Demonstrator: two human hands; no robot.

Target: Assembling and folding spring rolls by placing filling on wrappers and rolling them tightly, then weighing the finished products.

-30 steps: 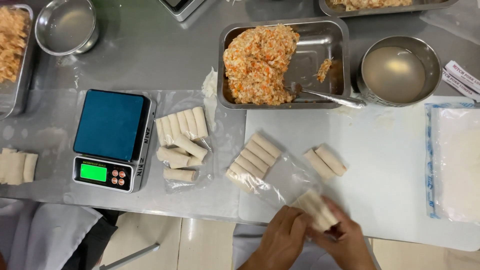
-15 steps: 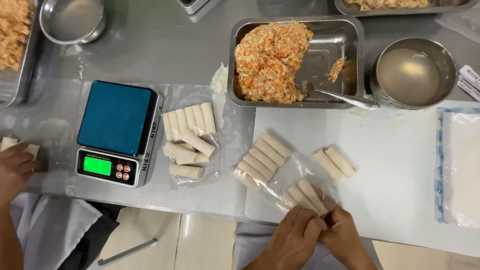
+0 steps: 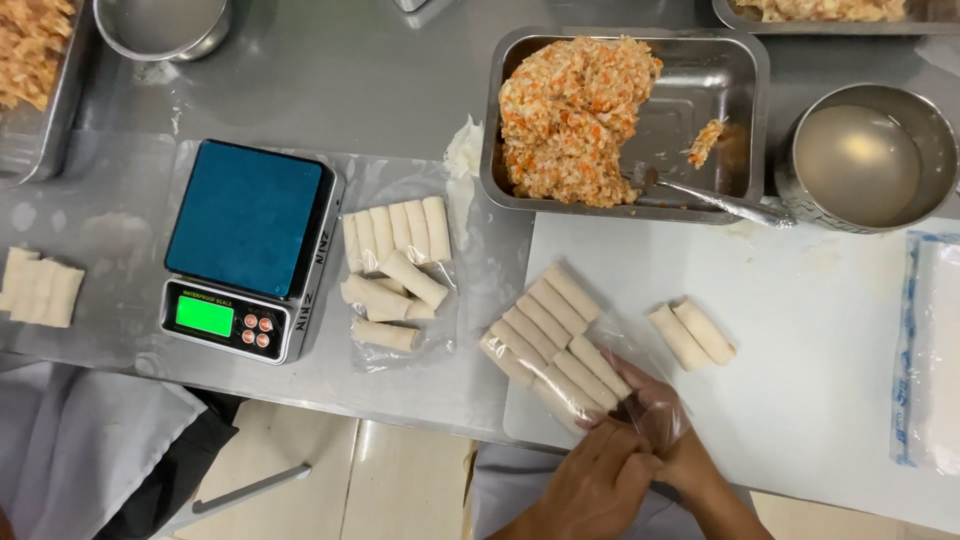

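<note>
Packing step here, I'd say: both hands are down at 6 o'clock of the white board (image 3: pixel 820 330), working the open end of a clear bag (image 3: pixel 600 375) that already has a row of rolls (image 3: pixel 550 335) in it. The left hand (image 3: pixel 590 480) is curled, fingers pinching the bag's mouth. The right hand (image 3: pixel 670 445) sits just at 1 o'clock of it with the film draped over its fingers, so it's gripping plastic too, though I can't tell how tightly. The bagged rolls run off at about 10 o'clock from the hands, the nearest roll touching the fingertips.

Two loose rolls (image 3: pixel 692 333) lie on the board at 1 o'clock from the hands, near but apart. My guess is the next bit calls for keeping the mouth of the bag spread so nothing snags.

Another filled bag (image 3: pixel 395 285) sits just beside the scale (image 3: pixel 250 245), at 9 o'clock. Filling tray (image 3: pixel 740 60) is at 12.
</note>
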